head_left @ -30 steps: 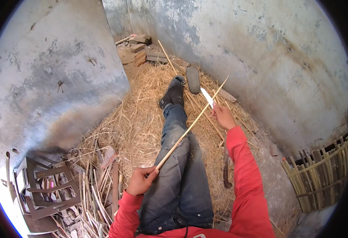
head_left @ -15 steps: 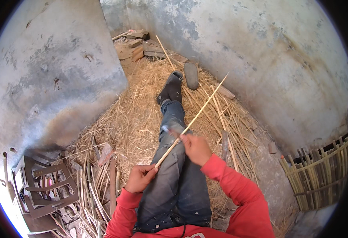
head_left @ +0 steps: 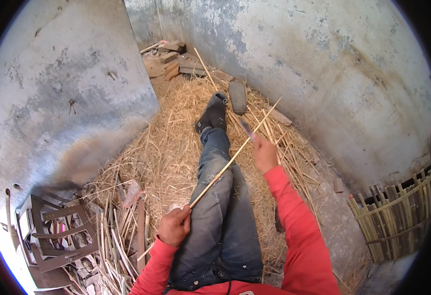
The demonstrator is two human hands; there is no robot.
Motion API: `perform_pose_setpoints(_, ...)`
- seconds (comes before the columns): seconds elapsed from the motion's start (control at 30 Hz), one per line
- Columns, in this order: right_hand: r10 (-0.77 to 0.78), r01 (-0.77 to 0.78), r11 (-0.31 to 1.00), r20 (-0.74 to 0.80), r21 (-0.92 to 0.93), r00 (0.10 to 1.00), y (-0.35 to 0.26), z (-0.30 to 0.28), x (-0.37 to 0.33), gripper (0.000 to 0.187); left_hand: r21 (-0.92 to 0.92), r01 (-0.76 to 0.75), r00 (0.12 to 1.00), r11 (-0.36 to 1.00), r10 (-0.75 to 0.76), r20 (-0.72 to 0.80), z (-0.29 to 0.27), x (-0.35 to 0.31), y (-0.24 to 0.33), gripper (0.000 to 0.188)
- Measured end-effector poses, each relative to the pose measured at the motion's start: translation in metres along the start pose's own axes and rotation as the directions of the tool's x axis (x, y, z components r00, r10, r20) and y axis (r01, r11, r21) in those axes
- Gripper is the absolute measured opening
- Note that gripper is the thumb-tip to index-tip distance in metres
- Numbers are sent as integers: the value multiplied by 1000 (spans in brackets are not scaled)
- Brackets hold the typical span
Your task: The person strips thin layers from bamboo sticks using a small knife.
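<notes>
My left hand [head_left: 174, 226] is closed round the lower part of a long, pale bamboo stick [head_left: 219, 175]. The stick slants up to the right across my legs, and its lower end shows past my wrist. My right hand [head_left: 265, 153] grips a knife [head_left: 246, 129] whose blade lies against or just beside the stick's upper part; the handle is hidden in the fist. Beneath the stick are my outstretched legs in blue jeans [head_left: 215, 206], ending in a dark shoe or sock [head_left: 213, 112].
Straw and shavings [head_left: 161, 142] cover the floor. Cut sticks [head_left: 114, 246] pile up at left beside a brown frame [head_left: 68, 236]. A slatted bamboo panel [head_left: 397, 216] leans at right. Bricks [head_left: 171, 56] and a grey sole-shaped slab [head_left: 237, 97] lie ahead, near the walls [head_left: 313, 78].
My right hand and the knife have moved up and to the right along the stick. My left hand has shifted slightly down, and the stick's lower end now extends past my wrist.
</notes>
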State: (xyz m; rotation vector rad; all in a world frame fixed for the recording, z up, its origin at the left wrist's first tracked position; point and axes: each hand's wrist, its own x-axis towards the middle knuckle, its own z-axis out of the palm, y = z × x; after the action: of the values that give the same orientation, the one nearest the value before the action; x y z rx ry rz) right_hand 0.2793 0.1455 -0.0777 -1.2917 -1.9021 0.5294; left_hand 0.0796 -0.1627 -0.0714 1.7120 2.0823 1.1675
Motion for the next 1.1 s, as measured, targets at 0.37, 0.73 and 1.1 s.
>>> perform_pose_setpoints(0.37, -141, 133, 990, 171, 55, 975, -24, -7, -63, 37, -51, 13, 999, 999, -15, -34, 2, -13, -7, 14)
perform_pose_setpoints(0.73, -63, 30, 985, 194, 169, 979, -41, 9, -92, 36, -74, 45, 997, 996, -49, -52, 7, -13, -7, 14)
perform_pose_setpoints(1.1, -166, 137, 974, 155, 181, 974, -45, 15, -76, 40, -35, 52, 999, 998, -52, -9, 0, -6, -7, 15)
